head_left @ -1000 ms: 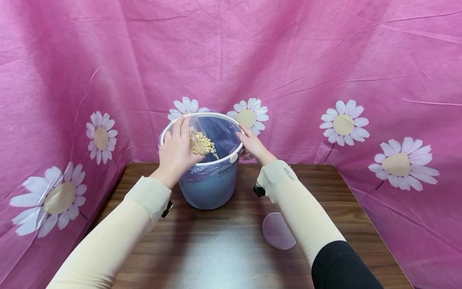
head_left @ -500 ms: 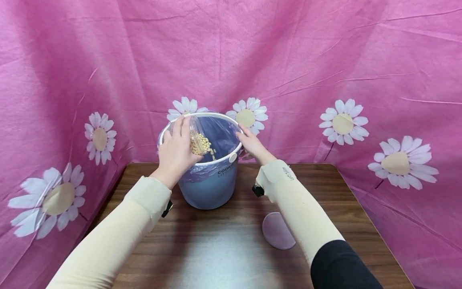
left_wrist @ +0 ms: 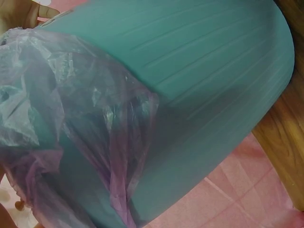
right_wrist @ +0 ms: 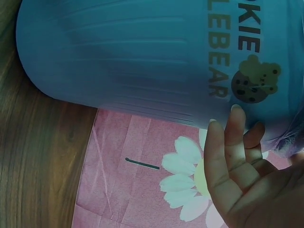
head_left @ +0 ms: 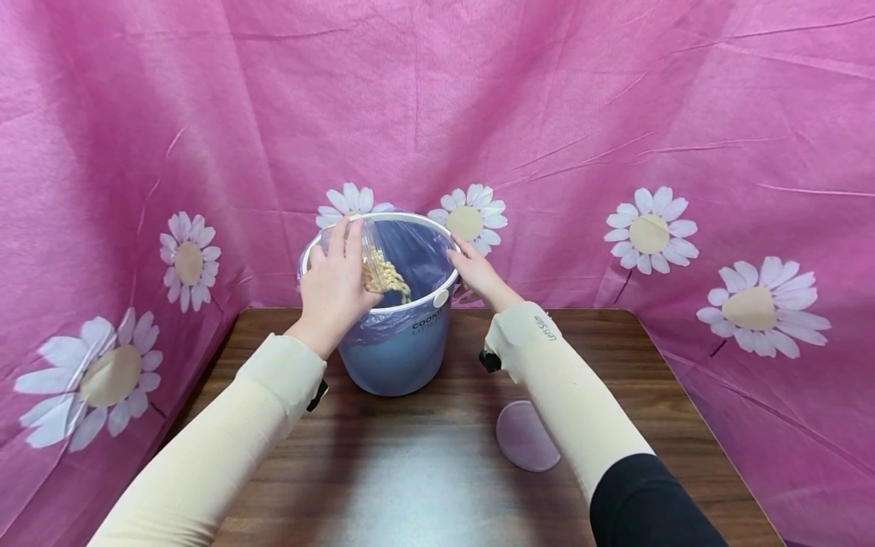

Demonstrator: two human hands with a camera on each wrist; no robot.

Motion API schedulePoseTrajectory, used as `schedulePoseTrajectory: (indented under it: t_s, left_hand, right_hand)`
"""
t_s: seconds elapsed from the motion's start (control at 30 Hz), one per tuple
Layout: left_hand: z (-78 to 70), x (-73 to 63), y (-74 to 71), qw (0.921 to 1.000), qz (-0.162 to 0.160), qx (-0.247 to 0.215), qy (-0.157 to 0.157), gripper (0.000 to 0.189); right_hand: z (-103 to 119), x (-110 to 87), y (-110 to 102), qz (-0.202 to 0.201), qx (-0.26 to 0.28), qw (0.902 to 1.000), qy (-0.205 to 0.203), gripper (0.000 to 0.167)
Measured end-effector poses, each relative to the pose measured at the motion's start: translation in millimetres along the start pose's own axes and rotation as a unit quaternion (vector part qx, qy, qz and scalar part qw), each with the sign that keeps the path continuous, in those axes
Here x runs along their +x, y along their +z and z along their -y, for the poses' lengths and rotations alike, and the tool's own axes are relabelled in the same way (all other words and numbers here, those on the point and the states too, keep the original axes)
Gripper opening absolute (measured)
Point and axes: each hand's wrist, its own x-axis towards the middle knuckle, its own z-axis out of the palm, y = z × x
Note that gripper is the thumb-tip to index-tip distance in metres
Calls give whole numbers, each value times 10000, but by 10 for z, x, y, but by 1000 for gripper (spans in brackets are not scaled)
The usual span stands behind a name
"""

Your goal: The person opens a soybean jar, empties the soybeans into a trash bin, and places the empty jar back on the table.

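Observation:
A blue-grey trash can (head_left: 393, 365) with a white rim and a translucent purple bag liner (head_left: 372, 328) stands on the table. My left hand (head_left: 333, 292) grips a clear plastic container (head_left: 373, 241), tilted inside the can's mouth. Small pale-yellow pieces (head_left: 391, 277) lie at its lower side and spill toward the can; their exact kind is unclear. My right hand (head_left: 481, 277) holds the can's right rim, thumb on top. The right wrist view shows other fingers (right_wrist: 235, 137) along the outer wall, by a bear print. The left wrist view hides the container behind the can.
A round translucent lid (head_left: 526, 437) lies flat on the wooden table (head_left: 410, 486), beside the right forearm. Pink cloth (head_left: 547, 91) with daisy prints hangs behind the table and at both sides.
Pale-yellow pieces slide out of the container's mouth and down into the can; fewer show in the container. Both hands and the can stay nearly in place.

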Motion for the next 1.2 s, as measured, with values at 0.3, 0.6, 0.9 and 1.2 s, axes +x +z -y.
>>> schedulePoseTrajectory:
  t_s: [0.3,0.6,0.9,1.2]
  left_hand:
    - [-11,-9,11,9999,-88,48,60,117]
    - [-19,-6,29,9997,-160,153,108,117]
    - [-28,-2,35,9987,-360,227,275,115]
    - [-37,-9,31,9975,-506,304,386,113]
  right_hand:
    - [-7,-11,-8,25,-75,10000,-32,58]
    - [7,-28,-10,18,-125,9999,-3,58]
    - [3,-23,-16,-2,-149,9999,-72,57]
    - [-21,-7,-19,-2,-80,9998,-208,57]
